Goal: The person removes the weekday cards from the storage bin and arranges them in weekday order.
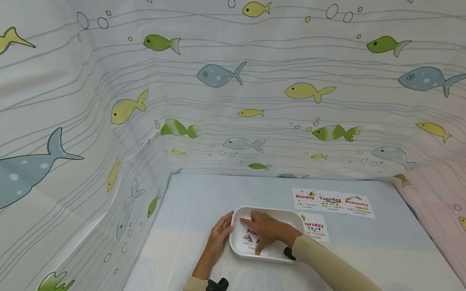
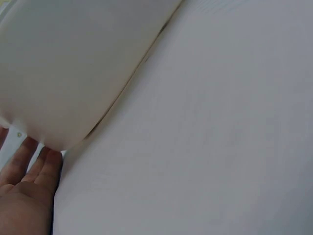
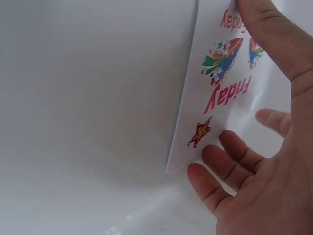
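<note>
A white tray with rounded corners sits on the table. Inside it lies a white card printed "Friday", with a colourful picture on it. My right hand reaches over the tray from the right. In the right wrist view, the thumb is at one edge of the Friday card and the fingertips are at the opposite edge, spanning it. My left hand rests against the tray's left outer wall with its fingers mostly straight. The left wrist view shows the left fingertips touching the tray's side.
Cards reading Monday, Tuesday and Wednesday lie in a row beyond the tray to the right. A Thursday card lies below Monday, its left edge behind the tray's rim. A fish-patterned cloth hangs behind the table.
</note>
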A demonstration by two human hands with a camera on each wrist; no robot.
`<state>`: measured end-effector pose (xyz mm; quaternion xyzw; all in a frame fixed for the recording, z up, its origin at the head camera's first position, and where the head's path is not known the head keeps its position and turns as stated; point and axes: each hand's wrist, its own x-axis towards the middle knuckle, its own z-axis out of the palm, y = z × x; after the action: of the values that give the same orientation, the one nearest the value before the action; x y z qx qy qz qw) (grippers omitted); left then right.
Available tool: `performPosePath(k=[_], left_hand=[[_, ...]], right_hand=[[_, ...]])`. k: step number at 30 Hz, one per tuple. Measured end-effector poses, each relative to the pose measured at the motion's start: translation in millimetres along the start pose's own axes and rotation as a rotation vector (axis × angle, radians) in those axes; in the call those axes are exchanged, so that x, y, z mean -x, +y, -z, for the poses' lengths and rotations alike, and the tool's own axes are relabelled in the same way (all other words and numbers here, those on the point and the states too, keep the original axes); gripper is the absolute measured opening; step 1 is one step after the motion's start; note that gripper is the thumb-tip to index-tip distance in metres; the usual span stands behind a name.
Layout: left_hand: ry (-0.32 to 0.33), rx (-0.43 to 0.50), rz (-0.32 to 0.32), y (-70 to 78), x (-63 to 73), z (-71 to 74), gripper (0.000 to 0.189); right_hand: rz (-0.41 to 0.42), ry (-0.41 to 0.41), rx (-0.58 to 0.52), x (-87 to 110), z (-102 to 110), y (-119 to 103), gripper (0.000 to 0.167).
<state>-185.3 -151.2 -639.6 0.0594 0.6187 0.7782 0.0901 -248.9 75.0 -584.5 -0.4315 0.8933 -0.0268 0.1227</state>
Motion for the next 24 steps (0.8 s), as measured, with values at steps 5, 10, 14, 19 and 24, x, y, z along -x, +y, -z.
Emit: performPosePath(k=[5,10,14,19,24], left_hand=[[-0.004,-0.008,-0.011,0.1,0.0,-0.2,0.055],[0.004,0.002,0.004,1.8,0.3,-1.0,0.054],[0.005,0.002,0.009,2.3,1.0,-1.2,0.054],[0.009,-0.001,0.02,2.1,0.7,-1.3,0.054],[0.01,0.004,0.022,2.5,-0.7,-0.8,0.054]], right_hand=[[-0.038,0.002,0.051,0.3,2.0,-5.2,0.111],[-0.057,0.019,0.077,1.8,4.4,-11.1,0.099],[-0.107,-0.004,0.067,0.5,2.1,-13.4,0.1],[-0.156,-0.019,0.062,-2.7,-2.9,-15.1,0.102],[-0.211,-0.019,0.019,-2.9,1.2,-19.3,0.1]])
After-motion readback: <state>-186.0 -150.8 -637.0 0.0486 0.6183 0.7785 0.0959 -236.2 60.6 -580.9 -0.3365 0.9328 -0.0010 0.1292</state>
